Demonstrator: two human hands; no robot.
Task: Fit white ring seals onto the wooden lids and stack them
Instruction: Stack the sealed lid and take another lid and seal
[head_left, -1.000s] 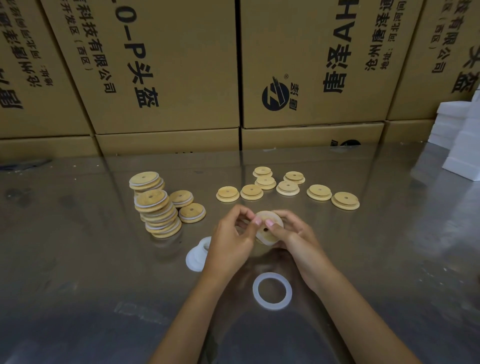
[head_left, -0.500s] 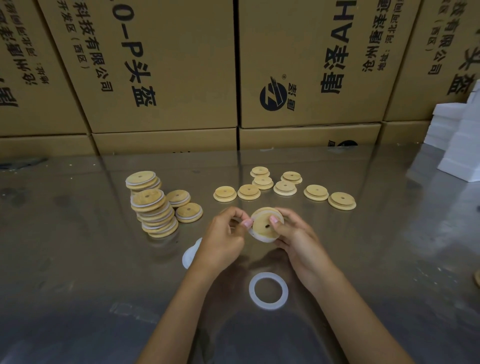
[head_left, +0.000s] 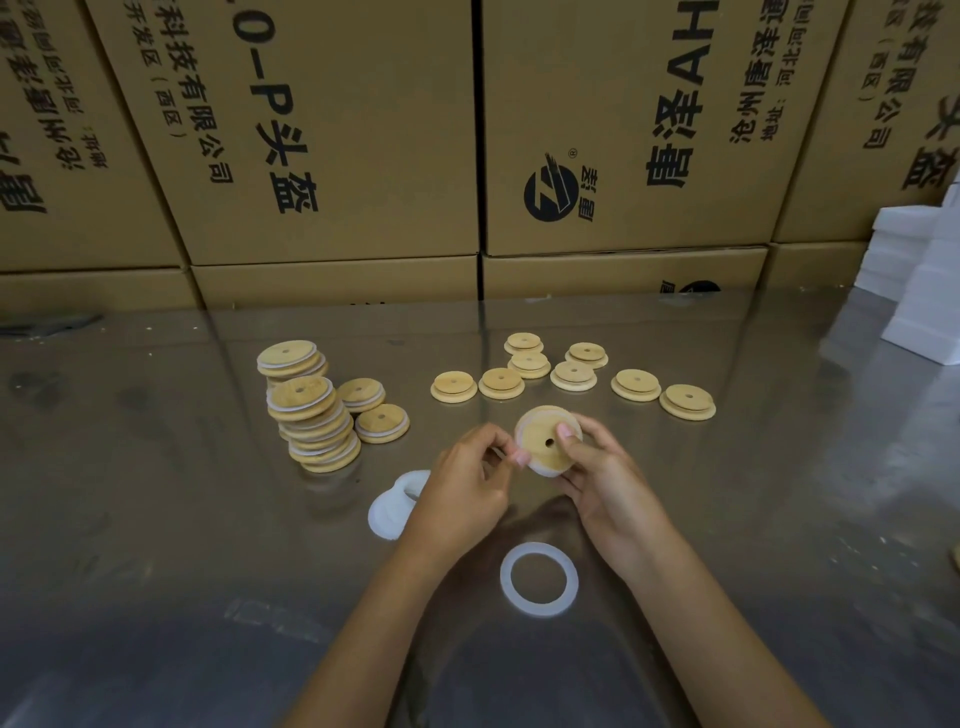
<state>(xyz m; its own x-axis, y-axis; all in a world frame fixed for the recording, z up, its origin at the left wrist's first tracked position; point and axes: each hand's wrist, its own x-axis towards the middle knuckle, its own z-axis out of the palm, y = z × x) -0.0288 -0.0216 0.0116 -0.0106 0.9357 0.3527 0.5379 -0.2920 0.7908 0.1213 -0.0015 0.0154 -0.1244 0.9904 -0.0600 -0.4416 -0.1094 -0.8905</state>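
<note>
Cardboard boxes (head_left: 332, 130) wall off the back of the glossy table (head_left: 156, 519). Leaning stack of sealed lids (head_left: 311, 410) at left, bare lids (head_left: 571, 375) in a loose row behind. Both hands hold one wooden lid (head_left: 545, 441) above the table: left hand (head_left: 462, 499) pinches its left rim, right hand (head_left: 602, 478) grips the right side. Spare white ring seal (head_left: 539, 578) lies flat between the forearms.

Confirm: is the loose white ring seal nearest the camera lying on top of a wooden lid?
No. The white ring seal lies flat on the bare metal table, apart from every lid, between the person's forearms.
</note>
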